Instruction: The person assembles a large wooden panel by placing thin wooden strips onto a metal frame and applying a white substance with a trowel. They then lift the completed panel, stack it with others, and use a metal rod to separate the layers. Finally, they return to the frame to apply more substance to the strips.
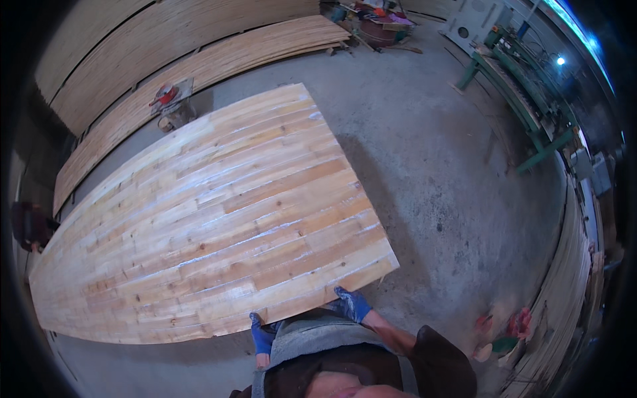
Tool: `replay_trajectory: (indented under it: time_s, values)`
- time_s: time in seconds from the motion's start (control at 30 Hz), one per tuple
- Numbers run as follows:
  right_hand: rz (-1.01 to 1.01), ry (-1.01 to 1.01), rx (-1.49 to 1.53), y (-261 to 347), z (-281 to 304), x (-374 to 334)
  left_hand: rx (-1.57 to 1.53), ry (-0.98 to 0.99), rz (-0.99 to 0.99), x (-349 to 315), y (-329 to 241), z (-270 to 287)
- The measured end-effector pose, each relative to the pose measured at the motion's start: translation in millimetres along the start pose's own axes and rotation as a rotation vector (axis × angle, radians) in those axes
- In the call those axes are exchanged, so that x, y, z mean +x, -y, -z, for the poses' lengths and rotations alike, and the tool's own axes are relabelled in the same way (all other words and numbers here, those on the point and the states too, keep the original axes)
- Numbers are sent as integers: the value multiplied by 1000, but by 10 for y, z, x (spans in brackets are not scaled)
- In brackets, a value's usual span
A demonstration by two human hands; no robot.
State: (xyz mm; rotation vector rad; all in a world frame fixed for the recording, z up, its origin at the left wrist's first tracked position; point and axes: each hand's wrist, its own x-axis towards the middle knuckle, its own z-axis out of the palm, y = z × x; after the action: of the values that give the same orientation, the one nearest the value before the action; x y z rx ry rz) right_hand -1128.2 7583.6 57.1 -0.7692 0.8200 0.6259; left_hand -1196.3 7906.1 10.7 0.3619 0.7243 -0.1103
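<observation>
A large wooden panel [219, 219], made of many glued strips with knots and whitish streaks along the seams, spans the middle of the view. My left hand [263, 337], in a blue glove, grips its near edge with the thumb on top and the other fingers hidden underneath. Farther right along the same edge, close to the panel's right corner, my right hand [353, 305] holds on in a matching blue glove. At the panel's far left end, another person [32, 227] in dark clothing has a hand at the edge.
Behind the panel lies a long low stack of boards [265, 53], beside a stand with a red container [167, 94]. Green-framed machinery [524, 93] stands at the upper right. Thin sheets [554, 285] lean along the right side, with red and green items [511, 331] near them.
</observation>
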Motion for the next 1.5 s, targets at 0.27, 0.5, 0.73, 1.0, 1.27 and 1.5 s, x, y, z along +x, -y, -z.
replay_trajectory:
  time_s: [0.27, 0.5, 0.73, 1.0, 1.27, 1.5]
  values:
    - [73, -10, -32, -65, -4, 94, -63, -114, 218, -52, -71, 11]
    - [212, -86, -408, -268, 153, 147, 113, -53, 88, -152, 40, 173]
    - [169, -43, -76, -252, -7, -275, 48, -64, 102, -307, 19, 107]
    - [285, -40, -42, -98, 10, -64, 133, -100, 56, -59, 36, -95]
    - [269, -35, -161, -99, -210, 122, -101, -136, 101, -105, -19, 6]
    - [213, -5, -104, -357, 314, 228, 10, -171, -55, -272, 224, -38]
